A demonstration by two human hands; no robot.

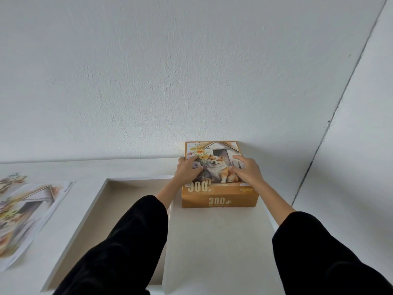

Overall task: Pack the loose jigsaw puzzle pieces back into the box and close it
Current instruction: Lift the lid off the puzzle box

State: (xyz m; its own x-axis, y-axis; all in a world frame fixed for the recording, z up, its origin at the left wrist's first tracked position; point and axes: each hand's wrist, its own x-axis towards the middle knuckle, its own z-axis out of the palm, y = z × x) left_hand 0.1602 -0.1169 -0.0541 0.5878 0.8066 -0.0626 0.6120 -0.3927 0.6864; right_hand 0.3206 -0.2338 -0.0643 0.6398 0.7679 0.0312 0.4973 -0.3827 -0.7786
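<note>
**Closing press.** Fingers (196,159) of the left hand (188,170) lie spread and lightly bent on the lid (217,150), thumb at its left edge. The right hand (248,170) presses likewise, forefinger extended. Neither hand grips anything. The box (220,201) stands on the table (63,169) against the wall, lid on. We see no loose pieces and judge them packed.

To seat the lid well, we press evenly at both sides, then run the fingers to the corners, checking that no edge rides high.

Beside the box lie a tray (100,194) and a printed sheet (27,209).

We read "300" on the lid and the front; the smaller print is illegible.
</note>
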